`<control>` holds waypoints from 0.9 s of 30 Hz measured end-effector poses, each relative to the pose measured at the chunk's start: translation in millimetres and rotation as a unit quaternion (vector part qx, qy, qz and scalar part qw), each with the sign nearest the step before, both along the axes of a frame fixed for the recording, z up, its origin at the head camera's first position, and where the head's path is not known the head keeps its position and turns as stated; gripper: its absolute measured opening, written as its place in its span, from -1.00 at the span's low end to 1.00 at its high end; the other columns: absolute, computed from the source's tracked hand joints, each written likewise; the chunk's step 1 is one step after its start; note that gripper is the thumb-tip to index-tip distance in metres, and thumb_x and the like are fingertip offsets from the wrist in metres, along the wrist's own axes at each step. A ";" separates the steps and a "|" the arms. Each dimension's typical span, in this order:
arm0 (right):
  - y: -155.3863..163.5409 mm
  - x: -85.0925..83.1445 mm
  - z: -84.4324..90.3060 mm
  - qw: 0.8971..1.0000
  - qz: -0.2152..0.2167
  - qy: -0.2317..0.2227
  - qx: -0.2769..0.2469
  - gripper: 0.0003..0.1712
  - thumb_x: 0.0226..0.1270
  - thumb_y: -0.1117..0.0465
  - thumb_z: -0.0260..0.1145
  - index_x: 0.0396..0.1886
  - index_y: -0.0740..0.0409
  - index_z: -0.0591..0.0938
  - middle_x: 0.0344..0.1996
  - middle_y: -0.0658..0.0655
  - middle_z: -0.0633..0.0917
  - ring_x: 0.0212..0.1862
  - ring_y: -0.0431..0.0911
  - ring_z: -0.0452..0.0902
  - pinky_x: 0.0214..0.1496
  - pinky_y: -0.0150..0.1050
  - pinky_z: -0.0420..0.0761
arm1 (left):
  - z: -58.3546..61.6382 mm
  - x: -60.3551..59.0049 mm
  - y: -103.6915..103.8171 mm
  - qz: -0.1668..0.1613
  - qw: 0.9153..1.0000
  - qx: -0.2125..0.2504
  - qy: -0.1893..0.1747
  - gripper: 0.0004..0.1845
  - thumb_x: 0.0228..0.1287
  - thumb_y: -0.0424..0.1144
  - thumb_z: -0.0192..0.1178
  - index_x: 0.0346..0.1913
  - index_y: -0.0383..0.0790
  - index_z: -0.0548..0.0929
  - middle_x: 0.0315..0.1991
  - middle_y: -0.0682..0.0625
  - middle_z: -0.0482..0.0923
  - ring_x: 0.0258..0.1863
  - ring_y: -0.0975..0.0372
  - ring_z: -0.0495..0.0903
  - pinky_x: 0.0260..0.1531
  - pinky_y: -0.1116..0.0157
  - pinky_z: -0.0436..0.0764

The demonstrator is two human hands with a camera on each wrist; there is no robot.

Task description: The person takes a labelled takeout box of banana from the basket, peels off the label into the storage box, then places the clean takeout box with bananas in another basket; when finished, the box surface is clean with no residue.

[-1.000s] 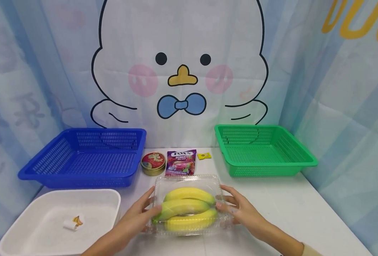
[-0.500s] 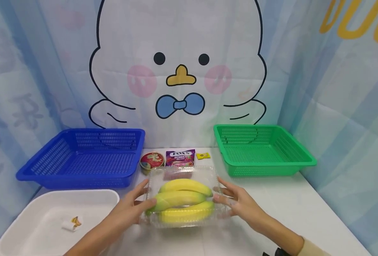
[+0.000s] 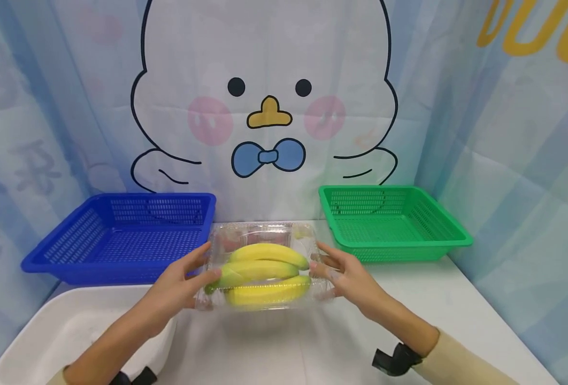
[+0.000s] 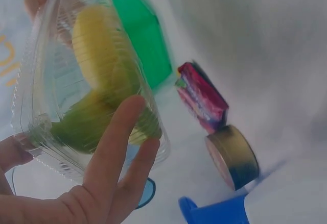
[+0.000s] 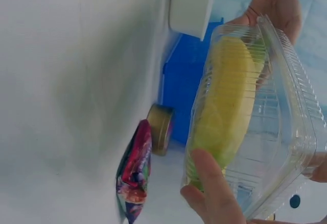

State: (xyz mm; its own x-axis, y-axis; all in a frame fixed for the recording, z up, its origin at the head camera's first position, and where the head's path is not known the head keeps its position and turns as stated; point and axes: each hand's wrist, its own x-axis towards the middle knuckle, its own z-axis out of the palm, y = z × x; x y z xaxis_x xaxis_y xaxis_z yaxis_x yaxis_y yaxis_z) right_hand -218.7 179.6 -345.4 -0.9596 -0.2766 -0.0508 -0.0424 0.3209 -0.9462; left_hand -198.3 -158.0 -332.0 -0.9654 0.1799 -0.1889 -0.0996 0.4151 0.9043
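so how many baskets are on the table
2: a blue basket at the back left and a green basket at the back right. None seem hidden.

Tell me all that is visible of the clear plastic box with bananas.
The clear plastic box is a thin, ribbed, see-through clamshell with its lid closed. Inside lie three bananas, yellow with greenish ends. It is held level above the white table, between the blue basket and the green basket. The left hand and right hand grip its two short sides.
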 end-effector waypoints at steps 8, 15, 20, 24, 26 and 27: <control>-19.6 -16.4 8.1 1.000 -0.024 -0.001 0.004 -0.15 0.60 0.07 0.29 0.72 0.10 0.16 0.57 0.37 0.41 0.38 0.24 0.63 -0.01 -0.05 0.86 | 12.0 -9.6 -12.3 0.014 1.000 -0.023 0.014 -0.09 0.60 0.09 0.15 0.76 0.00 -0.11 0.71 -0.36 -0.03 0.62 -0.38 0.14 0.27 -0.21 0.68; -42.7 -31.5 14.6 0.999 -0.048 -0.001 -0.017 -0.21 0.59 0.09 0.30 0.68 0.09 0.25 0.50 0.34 0.52 0.33 0.22 0.66 -0.03 -0.05 0.87 | 21.9 -16.1 -28.1 0.027 0.998 -0.043 0.032 -0.11 0.63 0.14 0.09 0.76 0.01 -0.13 0.71 -0.37 -0.03 0.60 -0.37 0.18 0.28 -0.21 0.67; -58.8 -42.3 17.7 0.998 -0.055 -0.008 -0.034 -0.23 0.58 0.08 0.32 0.67 0.08 0.29 0.46 0.30 0.57 0.34 0.20 0.66 -0.01 0.00 0.86 | 24.8 -22.8 -37.8 0.053 0.997 -0.036 0.041 -0.17 0.67 0.11 0.01 0.76 -0.03 -0.09 0.69 -0.41 0.02 0.56 -0.38 0.25 0.08 0.02 0.81; -71.6 -49.8 21.4 0.998 -0.064 0.001 -0.018 -0.22 0.56 0.04 0.33 0.66 0.08 0.31 0.48 0.29 0.55 0.38 0.19 0.62 0.02 0.02 0.86 | 24.0 -31.8 -46.6 0.070 0.997 -0.019 0.036 -0.21 0.69 0.11 -0.03 0.75 -0.02 -0.09 0.68 -0.41 0.04 0.57 -0.37 0.25 0.06 0.05 0.82; -78.1 -53.7 22.7 0.998 -0.065 0.008 -0.009 -0.22 0.55 0.02 0.34 0.65 0.08 0.33 0.47 0.30 0.57 0.38 0.20 0.62 0.03 0.01 0.86 | 22.8 -36.1 -51.3 0.079 0.996 -0.013 0.033 -0.21 0.69 0.12 -0.05 0.75 0.00 -0.09 0.69 -0.41 0.03 0.58 -0.36 0.24 0.09 0.04 0.81; -81.4 -55.5 23.6 0.998 -0.066 0.009 -0.009 -0.22 0.55 0.03 0.34 0.65 0.08 0.33 0.46 0.29 0.58 0.38 0.19 0.62 0.04 0.01 0.85 | 22.1 -38.1 -53.7 0.084 0.996 -0.011 0.032 -0.21 0.69 0.13 -0.05 0.75 0.00 -0.09 0.69 -0.41 0.01 0.59 -0.36 0.23 0.11 0.03 0.80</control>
State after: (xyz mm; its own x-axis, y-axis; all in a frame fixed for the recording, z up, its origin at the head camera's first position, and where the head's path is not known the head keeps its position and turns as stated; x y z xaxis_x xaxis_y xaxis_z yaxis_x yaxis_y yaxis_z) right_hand -274.2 98.2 -321.8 -0.9884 -0.1487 -0.0291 -0.0181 0.3070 -0.9515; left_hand -236.4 -211.7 -309.9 -0.9916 0.0122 -0.1285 -0.1117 0.4175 0.9018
